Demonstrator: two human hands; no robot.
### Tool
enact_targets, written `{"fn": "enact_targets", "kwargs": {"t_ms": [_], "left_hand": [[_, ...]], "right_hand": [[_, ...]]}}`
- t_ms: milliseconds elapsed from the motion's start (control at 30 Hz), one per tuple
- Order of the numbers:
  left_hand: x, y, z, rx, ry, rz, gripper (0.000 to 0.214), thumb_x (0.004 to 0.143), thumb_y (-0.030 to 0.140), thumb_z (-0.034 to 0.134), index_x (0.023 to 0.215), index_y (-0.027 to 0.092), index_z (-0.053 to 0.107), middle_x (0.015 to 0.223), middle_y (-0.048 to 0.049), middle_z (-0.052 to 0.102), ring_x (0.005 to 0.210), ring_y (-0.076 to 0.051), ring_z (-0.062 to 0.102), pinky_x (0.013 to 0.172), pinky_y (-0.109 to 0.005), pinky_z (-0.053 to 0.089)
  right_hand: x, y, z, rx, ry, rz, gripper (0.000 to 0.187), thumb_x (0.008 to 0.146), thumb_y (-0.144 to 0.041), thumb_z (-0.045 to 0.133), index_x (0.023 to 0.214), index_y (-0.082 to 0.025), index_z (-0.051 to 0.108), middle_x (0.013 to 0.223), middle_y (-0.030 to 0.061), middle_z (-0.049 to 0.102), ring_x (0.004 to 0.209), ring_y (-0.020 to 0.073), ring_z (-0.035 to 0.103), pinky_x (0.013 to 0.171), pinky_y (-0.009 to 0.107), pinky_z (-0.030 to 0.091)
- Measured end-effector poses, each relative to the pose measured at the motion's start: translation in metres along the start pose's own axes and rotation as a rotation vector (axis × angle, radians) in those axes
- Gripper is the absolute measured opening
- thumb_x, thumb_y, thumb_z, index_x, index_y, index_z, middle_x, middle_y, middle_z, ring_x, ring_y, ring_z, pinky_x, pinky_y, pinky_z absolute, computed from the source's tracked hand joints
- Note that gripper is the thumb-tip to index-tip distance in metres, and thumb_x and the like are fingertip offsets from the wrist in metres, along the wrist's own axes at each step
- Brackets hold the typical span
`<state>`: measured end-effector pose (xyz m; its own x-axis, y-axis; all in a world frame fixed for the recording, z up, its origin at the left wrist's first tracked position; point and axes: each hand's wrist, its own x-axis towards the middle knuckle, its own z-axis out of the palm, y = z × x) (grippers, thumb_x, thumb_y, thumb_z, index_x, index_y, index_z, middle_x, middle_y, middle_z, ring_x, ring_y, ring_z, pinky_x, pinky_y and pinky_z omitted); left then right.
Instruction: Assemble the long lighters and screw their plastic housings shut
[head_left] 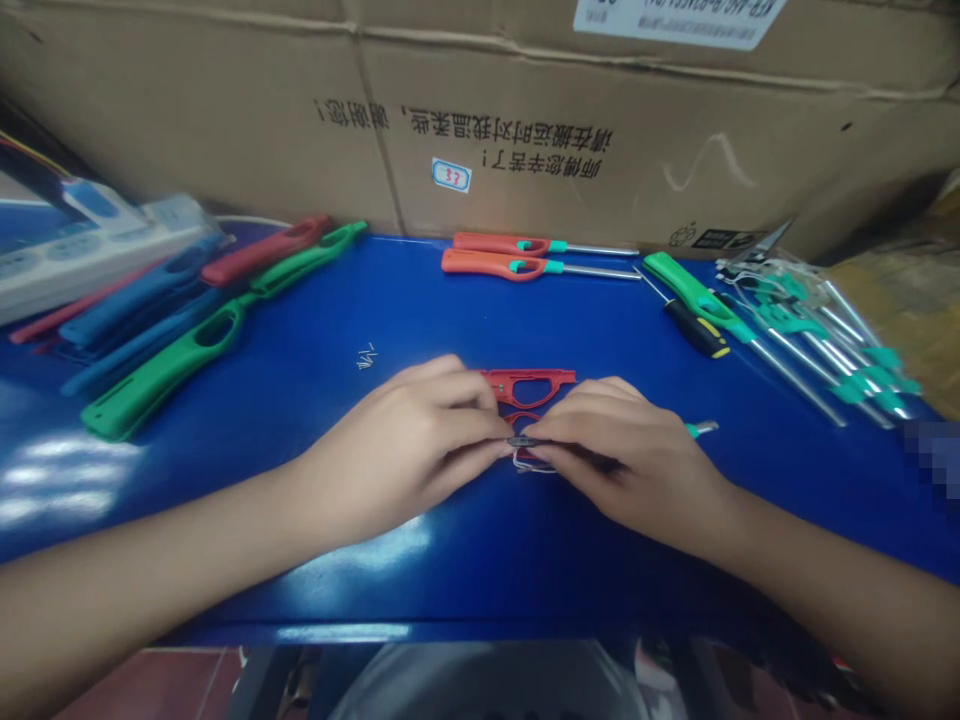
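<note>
My left hand and my right hand meet at the middle of the table, fingers pinched. Between their fingertips is a small dark part, too small to name exactly. Thin whitish wires hang just below it. A red lighter shell half with an oval opening lies right behind the fingers. A second red piece shows in part beneath them; the rest is hidden by the hands. Past my right hand's knuckles a teal-and-metal tip sticks out.
Green, blue and red shells lie left beside a white power strip. Small screws are left of centre. Two orange lighters lie before a cardboard box. A screwdriver and metal-tubed lighter parts are at right.
</note>
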<state>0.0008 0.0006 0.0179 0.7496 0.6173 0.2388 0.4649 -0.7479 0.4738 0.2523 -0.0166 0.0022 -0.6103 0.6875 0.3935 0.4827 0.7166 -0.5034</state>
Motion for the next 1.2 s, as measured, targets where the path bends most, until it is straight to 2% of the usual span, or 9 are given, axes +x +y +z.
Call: {"fn": "enact_targets", "kwargs": {"t_ms": [67, 167, 200, 367, 700, 1200], "left_hand": [[0.001, 0.001, 0.0, -0.002, -0.009, -0.014, 0.02, 0.1, 0.033, 0.064, 0.113, 0.021, 0.073, 0.11, -0.0051, 0.071, 0.102, -0.022, 0.062, 0.091, -0.038, 0.05], [0.0, -0.001, -0.001, 0.009, -0.053, -0.045, 0.042, 0.093, 0.037, 0.074, 0.129, 0.019, 0.065, 0.125, -0.0077, 0.07, 0.112, -0.026, 0.063, 0.097, -0.041, 0.05], [-0.001, -0.002, -0.001, 0.011, -0.062, -0.051, 0.043, 0.093, 0.034, 0.074, 0.131, 0.019, 0.063, 0.126, -0.0075, 0.071, 0.113, -0.026, 0.063, 0.098, -0.041, 0.051], [-0.003, -0.004, 0.004, -0.068, -0.012, -0.022, 0.03, 0.096, 0.02, 0.067, 0.127, 0.018, 0.065, 0.121, -0.0058, 0.075, 0.112, -0.022, 0.068, 0.099, -0.036, 0.053], [-0.003, -0.003, 0.02, -0.14, 0.075, -0.011, 0.04, 0.091, 0.022, 0.076, 0.128, 0.015, 0.064, 0.118, -0.0074, 0.077, 0.106, -0.02, 0.074, 0.093, -0.032, 0.059], [-0.004, -0.003, 0.019, -0.139, 0.067, -0.022, 0.036, 0.091, 0.023, 0.077, 0.125, 0.017, 0.066, 0.116, -0.0063, 0.078, 0.104, -0.021, 0.075, 0.092, -0.032, 0.062]], "right_hand": [[0.0, 0.001, 0.0, 0.002, 0.017, -0.009, 0.009, 0.098, -0.015, 0.066, 0.104, -0.02, 0.07, 0.094, 0.0011, 0.078, 0.089, 0.0156, 0.07, 0.083, 0.035, 0.046], [-0.001, 0.003, -0.002, -0.012, 0.045, 0.013, 0.009, 0.097, -0.014, 0.067, 0.102, -0.02, 0.071, 0.093, 0.0016, 0.08, 0.087, 0.0164, 0.071, 0.08, 0.035, 0.045], [-0.001, 0.004, -0.002, -0.015, 0.046, 0.024, 0.009, 0.096, -0.014, 0.067, 0.102, -0.02, 0.072, 0.093, 0.0017, 0.08, 0.087, 0.0167, 0.071, 0.08, 0.035, 0.045], [0.001, 0.006, -0.005, -0.004, 0.032, 0.018, 0.011, 0.097, -0.014, 0.067, 0.102, -0.021, 0.074, 0.095, 0.0016, 0.081, 0.087, 0.0166, 0.071, 0.078, 0.036, 0.045], [-0.001, 0.007, -0.003, 0.015, -0.024, -0.01, 0.012, 0.097, -0.015, 0.065, 0.098, -0.022, 0.074, 0.093, 0.0018, 0.079, 0.085, 0.0158, 0.068, 0.077, 0.035, 0.042], [-0.002, 0.011, -0.002, -0.005, -0.024, -0.004, 0.011, 0.096, -0.015, 0.067, 0.095, -0.022, 0.075, 0.093, 0.0013, 0.079, 0.083, 0.0156, 0.066, 0.076, 0.035, 0.041]]}}
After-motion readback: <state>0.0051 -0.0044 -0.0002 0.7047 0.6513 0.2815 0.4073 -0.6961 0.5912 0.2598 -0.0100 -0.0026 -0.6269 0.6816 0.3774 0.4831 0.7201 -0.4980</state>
